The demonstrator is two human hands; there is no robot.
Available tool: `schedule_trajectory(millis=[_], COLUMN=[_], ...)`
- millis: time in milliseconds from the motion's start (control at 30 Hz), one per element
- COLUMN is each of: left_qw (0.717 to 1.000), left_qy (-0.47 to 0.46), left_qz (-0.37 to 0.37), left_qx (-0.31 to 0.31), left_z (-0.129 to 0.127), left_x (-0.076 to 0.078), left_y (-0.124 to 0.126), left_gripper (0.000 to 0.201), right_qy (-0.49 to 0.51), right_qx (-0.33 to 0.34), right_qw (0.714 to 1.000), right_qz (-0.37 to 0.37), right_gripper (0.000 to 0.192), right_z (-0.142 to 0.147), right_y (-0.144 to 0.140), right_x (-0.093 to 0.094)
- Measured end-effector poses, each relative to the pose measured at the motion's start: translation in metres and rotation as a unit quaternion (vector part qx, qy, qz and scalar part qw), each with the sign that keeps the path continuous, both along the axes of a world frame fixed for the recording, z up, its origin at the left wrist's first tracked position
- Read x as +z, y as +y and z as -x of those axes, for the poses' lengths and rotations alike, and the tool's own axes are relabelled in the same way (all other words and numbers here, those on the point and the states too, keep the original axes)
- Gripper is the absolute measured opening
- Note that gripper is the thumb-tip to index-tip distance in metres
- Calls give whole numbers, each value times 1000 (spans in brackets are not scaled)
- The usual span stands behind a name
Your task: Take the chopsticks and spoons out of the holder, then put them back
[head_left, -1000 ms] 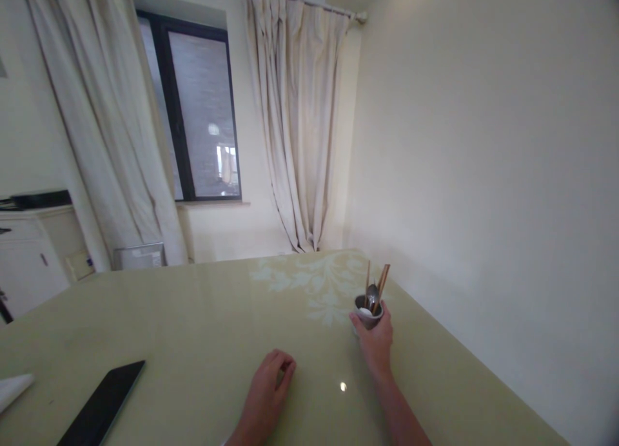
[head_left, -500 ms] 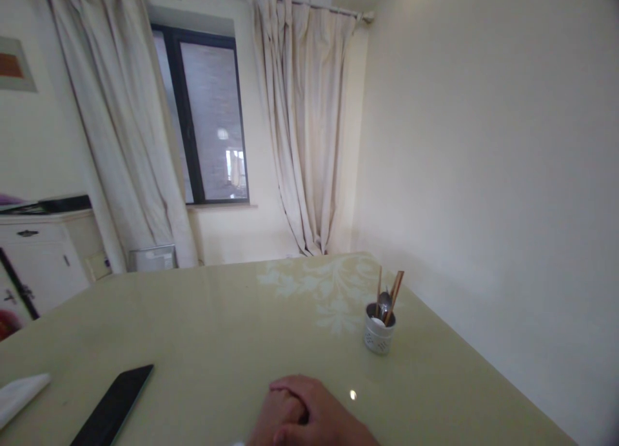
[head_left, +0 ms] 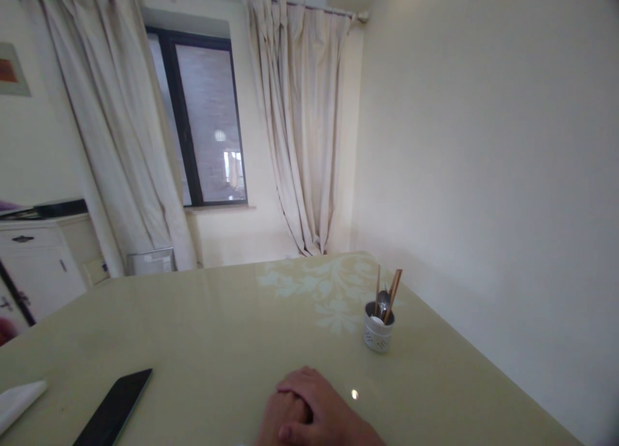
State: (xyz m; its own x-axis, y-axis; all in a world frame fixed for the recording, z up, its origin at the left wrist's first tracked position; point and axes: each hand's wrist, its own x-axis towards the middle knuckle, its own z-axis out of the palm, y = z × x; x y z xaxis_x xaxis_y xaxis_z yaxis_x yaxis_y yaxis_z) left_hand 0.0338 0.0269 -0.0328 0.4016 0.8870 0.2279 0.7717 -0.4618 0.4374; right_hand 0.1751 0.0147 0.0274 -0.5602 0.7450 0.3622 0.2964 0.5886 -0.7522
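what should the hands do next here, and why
Probably just unclasp: the right hand lies over the left hand at the near table edge, both empty. The white utensil holder stands upright and apart beyond them, with chopsticks and a spoon inside, so nothing there seems to need steadying.

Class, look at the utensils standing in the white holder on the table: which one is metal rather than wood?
The spoon: its shiny grey bowl sits low in the white holder, while the brown wooden chopsticks rise taller beside it.
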Motion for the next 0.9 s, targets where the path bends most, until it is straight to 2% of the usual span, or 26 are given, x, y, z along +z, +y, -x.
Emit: schedule_trajectory(millis=[133, 200, 267, 367, 500, 600, 700, 833, 900], left_qw=[993, 986, 982, 987, 991, 993, 996, 996, 996], left_qy=[90, 103, 102, 105, 128, 107, 70, 75, 81], left_qz=[-71, -126, -158, -121, -46, -43, -45, -44, -44], left_qx=[-30, -31, -20, 6, 11, 11, 14, -9, 9], left_z=[9, 12, 13, 10, 6, 7, 11, 14, 15], left_x=[10, 16, 17, 9, -8, -17, -21, -22, -20], left_y=[-6, -9, -11, -10, -7, -5, -3, -2, -2], left_gripper=[24, 27, 40, 50, 55, 61, 61, 61, 59], right_qy=[1, 22, 69, 164, 274, 314, 335, 359, 373], right_qx=[-33, -99, -211, -379, -518, -579, -595, -601, -596], right_qw=[988, 971, 936, 854, 766, 722, 708, 699, 700], right_qz=[-149, -217, -274, -316, -265, -212, -178, -145, -126], right_gripper=[86, 74, 54, 36, 34, 42, 47, 50, 50], right_z=[-8, -17, -29, -51, -81, -97, -106, -109, -111], right_y=[11, 16, 20, 29, 43, 51, 56, 61, 64], right_x=[-3, -5, -5, 0, 10, 15, 14, 8, 4])
